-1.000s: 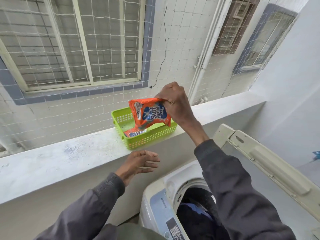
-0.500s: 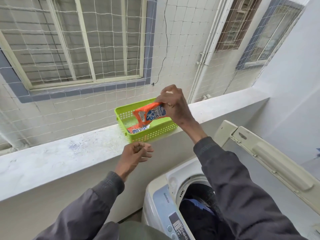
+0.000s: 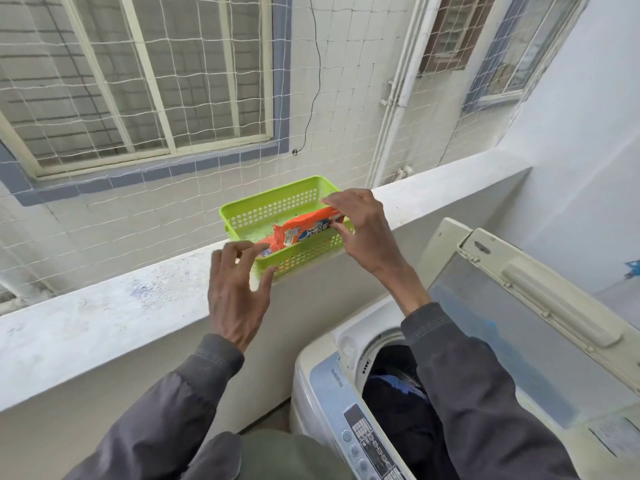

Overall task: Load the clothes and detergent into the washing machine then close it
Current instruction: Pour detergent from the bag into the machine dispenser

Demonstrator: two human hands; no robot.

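An orange detergent packet [image 3: 304, 230] lies tilted in the green basket [image 3: 277, 209] on the white ledge. My right hand [image 3: 363, 230] reaches over the basket's right end, and its fingers and thumb pinch the packet's right end. A second orange packet [image 3: 266, 247] lies lower in the basket, partly hidden. My left hand [image 3: 239, 289] hovers in front of the basket's near left corner with fingers spread, holding nothing. The top-loading washing machine [image 3: 325, 386] stands below at the right with its lid [image 3: 519, 323] raised. Dark clothes [image 3: 398, 403] with a bit of blue fill the drum.
The white concrete ledge [image 3: 104, 317] runs left to right in front of me. Behind it is a string net, a tiled wall with barred windows and white pipes [image 3: 401, 98]. The machine's control panel [image 3: 367, 441] faces me at the bottom.
My right hand has lowered the orange packet from above the basket down into it. My left hand has risen towards the basket and spread its fingers.
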